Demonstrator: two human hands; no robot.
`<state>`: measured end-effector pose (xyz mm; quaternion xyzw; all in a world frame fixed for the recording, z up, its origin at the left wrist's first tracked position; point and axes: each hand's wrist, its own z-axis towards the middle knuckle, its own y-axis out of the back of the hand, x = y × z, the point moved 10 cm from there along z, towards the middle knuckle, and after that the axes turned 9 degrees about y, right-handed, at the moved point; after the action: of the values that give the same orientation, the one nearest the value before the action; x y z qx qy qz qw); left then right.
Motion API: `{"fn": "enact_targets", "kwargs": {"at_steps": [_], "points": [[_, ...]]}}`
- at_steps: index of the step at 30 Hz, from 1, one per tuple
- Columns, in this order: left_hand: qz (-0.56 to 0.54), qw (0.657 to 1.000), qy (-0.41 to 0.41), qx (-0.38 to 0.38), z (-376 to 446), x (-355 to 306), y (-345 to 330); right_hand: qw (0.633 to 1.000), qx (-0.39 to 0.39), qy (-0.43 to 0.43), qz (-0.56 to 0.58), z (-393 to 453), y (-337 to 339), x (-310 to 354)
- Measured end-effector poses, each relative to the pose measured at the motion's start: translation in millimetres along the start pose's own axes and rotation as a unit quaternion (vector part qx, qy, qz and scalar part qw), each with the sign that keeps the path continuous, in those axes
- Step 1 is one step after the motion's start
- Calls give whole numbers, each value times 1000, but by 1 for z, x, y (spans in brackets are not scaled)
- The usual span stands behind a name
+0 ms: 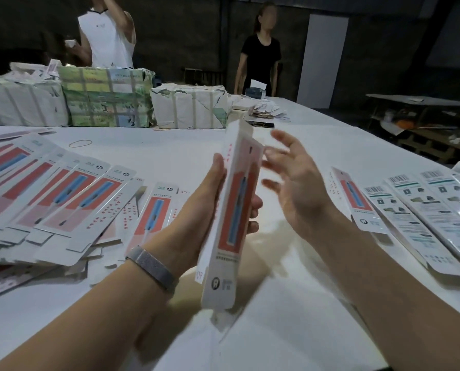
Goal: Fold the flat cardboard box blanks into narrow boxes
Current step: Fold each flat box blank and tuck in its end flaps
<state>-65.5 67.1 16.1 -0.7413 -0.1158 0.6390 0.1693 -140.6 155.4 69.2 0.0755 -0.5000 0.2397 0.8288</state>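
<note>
My white table carries a fanned heap of flat blanks at my left, a row of boxes at my right, three wrapped bundles along the far side, and a rubber band before them.

Above the surface, dead centre, I hold a folded box in my left hand; my right hand hovers just beside it at three o'clock. Flat blanks fan out at nine o'clock, more blanks at three. Wrapped bundles sit at eleven o'clock, two people behind them.
</note>
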Motion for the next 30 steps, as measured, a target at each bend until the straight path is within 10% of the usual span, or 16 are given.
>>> {"fn": "enact_targets", "kwargs": {"at_steps": [6,15,30], "points": [[23,999,11,-45,-4,3,9,990,71,-52,112,-11,-25,-13],[197,941,-202,-187,-15,-41,22,992,79,-20,100,-11,-25,-9],[241,934,-222,-145,-11,-35,8,994,94,32,53,-11,-24,0]]}}
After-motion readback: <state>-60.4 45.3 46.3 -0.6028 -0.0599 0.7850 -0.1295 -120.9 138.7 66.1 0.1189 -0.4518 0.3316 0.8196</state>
